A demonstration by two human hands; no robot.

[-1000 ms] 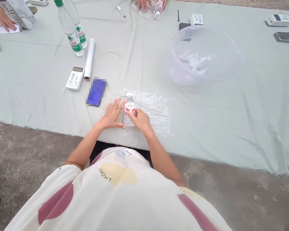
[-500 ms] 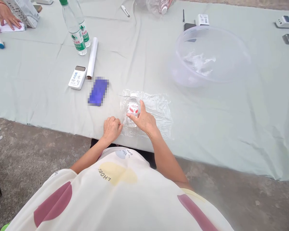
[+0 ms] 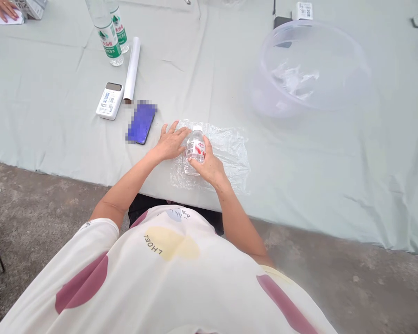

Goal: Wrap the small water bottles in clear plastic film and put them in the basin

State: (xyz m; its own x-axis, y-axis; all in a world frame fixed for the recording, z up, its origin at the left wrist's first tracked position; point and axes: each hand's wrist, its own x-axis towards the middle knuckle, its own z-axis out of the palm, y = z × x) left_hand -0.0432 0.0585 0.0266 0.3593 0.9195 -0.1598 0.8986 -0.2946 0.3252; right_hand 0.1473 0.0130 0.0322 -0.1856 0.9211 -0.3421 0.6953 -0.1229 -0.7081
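Observation:
A small clear water bottle (image 3: 195, 149) with a white cap and a red-and-white label lies on a sheet of clear plastic film (image 3: 230, 150) near the table's front edge. Its cap points away from me. My right hand (image 3: 209, 163) grips the bottle from the right side, thumb across its lower part and fingers along its side. To the left of the bottle, my left hand (image 3: 172, 143) is open with fingers spread, lying over the film's left part. Its fingertips come close to the bottle; whether they touch I cannot tell.
Left of the film lie a blue-screened phone (image 3: 141, 123), a white power bank (image 3: 109, 101) and a white paper roll (image 3: 132, 69). Two tall water bottles (image 3: 108, 44) stand behind them. A translucent basin (image 3: 275, 95) with crumpled plastic inside is at right. Another person's hand (image 3: 2, 8) rests at far left.
My left hand has moved forward from the table's edge and opened beside the bottle. The bottle has turned slightly, with my right hand still on it. The view has shifted a little.

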